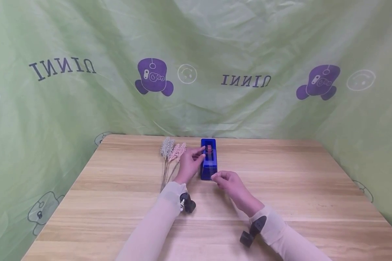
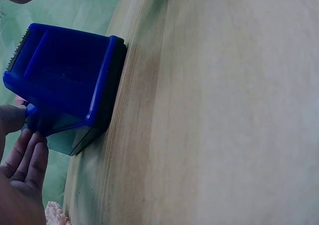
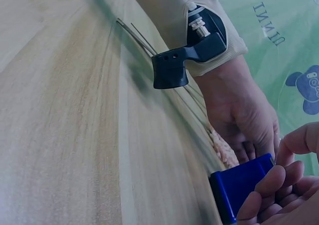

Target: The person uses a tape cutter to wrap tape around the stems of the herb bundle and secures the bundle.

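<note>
A blue tape dispenser stands near the table's far edge, a red core showing in its top opening. My left hand grips its left side, thumb and fingers meeting on the body's edge in the left wrist view. The serrated cutter runs along the dispenser's front end. Just in front of that cutter, my right hand pinches the end of the clear tape between thumb and forefinger. The tape is thin and barely visible.
Left of the dispenser lie dried flower stems, one with a grey head and others with pink heads, partly behind my left hand. A green printed curtain hangs behind the wooden table. Black wrist cameras sit on both sleeves.
</note>
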Tool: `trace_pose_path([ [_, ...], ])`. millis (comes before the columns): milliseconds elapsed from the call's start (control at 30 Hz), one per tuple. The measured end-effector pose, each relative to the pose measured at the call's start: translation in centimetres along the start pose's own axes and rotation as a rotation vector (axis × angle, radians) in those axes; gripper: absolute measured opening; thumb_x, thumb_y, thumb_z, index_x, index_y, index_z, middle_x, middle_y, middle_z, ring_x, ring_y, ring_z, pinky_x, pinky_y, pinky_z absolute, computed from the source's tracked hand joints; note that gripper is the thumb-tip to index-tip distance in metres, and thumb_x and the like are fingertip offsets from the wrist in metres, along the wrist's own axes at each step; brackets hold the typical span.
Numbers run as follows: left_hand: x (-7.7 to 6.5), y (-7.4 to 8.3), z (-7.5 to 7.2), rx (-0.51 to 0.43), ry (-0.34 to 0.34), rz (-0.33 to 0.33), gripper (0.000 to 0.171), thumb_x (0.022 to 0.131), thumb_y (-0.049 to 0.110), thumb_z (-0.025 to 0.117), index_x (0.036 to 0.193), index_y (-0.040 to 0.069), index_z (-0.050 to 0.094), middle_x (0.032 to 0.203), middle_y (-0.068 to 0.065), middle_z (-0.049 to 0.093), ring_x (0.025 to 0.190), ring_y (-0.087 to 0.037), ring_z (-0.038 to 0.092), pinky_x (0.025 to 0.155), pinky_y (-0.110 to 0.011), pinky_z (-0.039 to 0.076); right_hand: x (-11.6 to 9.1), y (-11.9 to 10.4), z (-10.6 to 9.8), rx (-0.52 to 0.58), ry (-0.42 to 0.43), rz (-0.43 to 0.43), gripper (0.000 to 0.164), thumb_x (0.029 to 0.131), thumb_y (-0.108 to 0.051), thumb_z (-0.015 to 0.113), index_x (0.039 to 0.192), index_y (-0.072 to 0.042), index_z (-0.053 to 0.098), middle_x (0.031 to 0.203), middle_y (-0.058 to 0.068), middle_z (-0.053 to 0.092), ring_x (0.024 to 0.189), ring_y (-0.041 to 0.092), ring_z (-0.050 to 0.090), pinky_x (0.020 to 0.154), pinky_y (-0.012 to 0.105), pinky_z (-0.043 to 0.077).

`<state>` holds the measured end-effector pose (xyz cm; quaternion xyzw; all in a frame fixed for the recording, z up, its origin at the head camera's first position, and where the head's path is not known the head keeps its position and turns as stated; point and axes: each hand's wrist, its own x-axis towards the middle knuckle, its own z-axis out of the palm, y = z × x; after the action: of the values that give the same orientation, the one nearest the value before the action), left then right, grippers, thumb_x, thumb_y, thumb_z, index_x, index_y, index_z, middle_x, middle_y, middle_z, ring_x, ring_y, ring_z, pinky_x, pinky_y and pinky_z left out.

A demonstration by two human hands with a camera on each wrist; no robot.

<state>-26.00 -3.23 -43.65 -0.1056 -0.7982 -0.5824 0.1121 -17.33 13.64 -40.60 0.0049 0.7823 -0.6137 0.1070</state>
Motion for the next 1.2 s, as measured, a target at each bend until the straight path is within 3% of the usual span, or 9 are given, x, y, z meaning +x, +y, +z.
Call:
trace_pose_path([
  [200,0.0,0.1,0.0,0.006,0.000,-0.010,0.033,0.097,0.006,0.071,0.131,0.006,0.072,0.108,-0.019,0.069,0.095,-0.028,0.071,0.089,-0.036,0.062,-0.3,0.2,0.1,0.010,0.018,0.021,0.019,0.098,-0.015,0.067,0.097,0.004,0.070,0.079,-0.005,0.059,0.083,0.015,0.053,0.080,0.028,0.047],
  [533,-0.1,0.4,0.0,0.012,0.010,0.003,0.034,0.097,0.002,0.070,0.131,0.003,0.071,0.108,-0.023,0.070,0.097,-0.034,0.071,0.092,-0.044,0.061,-1.2,0.3,0.2,0.022,0.015,0.014,0.019,0.098,-0.016,0.067,0.097,0.004,0.070,0.078,-0.004,0.058,0.084,0.016,0.053,0.080,0.028,0.046],
  [933,-0.2,0.3,0.0,0.029,0.005,0.018,0.034,0.097,0.004,0.071,0.131,0.005,0.072,0.107,-0.021,0.071,0.095,-0.031,0.072,0.090,-0.037,0.062,-2.0,1.0,0.6,0.046,0.028,0.022,0.019,0.098,-0.015,0.068,0.098,0.004,0.071,0.080,-0.004,0.060,0.084,0.015,0.053,0.078,0.027,0.048],
  [1200,-0.2,0.3,0.0,0.030,-0.002,0.011,0.034,0.098,0.004,0.070,0.131,0.005,0.071,0.109,-0.021,0.071,0.096,-0.030,0.072,0.089,-0.037,0.062,-3.0,0.8,1.0,0.047,0.013,0.018,0.018,0.100,-0.014,0.065,0.100,0.003,0.070,0.092,0.000,0.067,0.091,0.016,0.056,0.087,0.030,0.051],
])
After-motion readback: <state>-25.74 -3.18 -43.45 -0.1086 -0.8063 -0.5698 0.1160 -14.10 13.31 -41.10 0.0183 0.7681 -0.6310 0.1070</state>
